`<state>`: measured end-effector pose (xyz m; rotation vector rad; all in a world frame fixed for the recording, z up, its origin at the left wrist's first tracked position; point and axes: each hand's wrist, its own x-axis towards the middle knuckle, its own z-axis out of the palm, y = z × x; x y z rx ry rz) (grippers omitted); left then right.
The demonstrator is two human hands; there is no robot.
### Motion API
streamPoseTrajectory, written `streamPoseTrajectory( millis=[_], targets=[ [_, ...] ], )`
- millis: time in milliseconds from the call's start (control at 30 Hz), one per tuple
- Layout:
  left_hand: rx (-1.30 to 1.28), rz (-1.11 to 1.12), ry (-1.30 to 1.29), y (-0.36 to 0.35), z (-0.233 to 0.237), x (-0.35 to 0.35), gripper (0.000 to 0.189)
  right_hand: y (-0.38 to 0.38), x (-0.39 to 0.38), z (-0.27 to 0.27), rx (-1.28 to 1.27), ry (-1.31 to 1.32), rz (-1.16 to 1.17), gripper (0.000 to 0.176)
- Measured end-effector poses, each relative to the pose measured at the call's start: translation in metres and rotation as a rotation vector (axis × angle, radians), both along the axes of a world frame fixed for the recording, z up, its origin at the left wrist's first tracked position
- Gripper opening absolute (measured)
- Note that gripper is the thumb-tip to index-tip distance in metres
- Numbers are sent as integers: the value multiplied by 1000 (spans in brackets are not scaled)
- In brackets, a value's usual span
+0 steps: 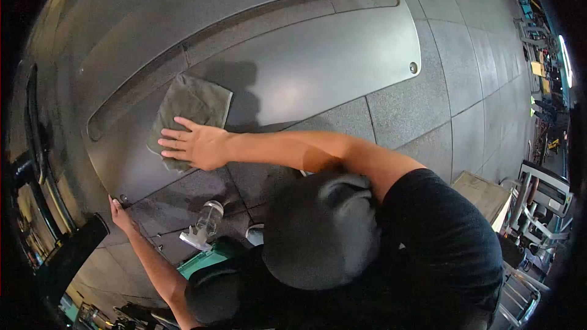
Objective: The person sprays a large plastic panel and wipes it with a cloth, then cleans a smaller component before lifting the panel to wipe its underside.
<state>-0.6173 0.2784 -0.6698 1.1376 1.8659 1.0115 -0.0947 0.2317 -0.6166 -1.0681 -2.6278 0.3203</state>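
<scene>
Dark rubber floor tiles (465, 43) all around, with a smooth grey platform (318, 67) set among them. Right hand (197, 145) lies flat on a grey-green cloth (192, 107), fingers spread, palm pressing it onto the platform: open grip, nothing clasped. Well below the cloth, left hand (120, 212) touches the platform's corner, fingers loosely open, holding nothing. Spray bottle (206, 223) sits on the floor below the cloth, between both arms.
</scene>
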Motion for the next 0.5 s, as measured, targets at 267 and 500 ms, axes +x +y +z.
streamPoseTrajectory(
  millis=[267,500],
  targets=[
    [51,8,42,-1,4,9,50,-2,265,17,-65,-128,-612,59],
    [33,1,85,0,2,0,50,-60,519,30,-58,-324,-1008,44]
  ],
)
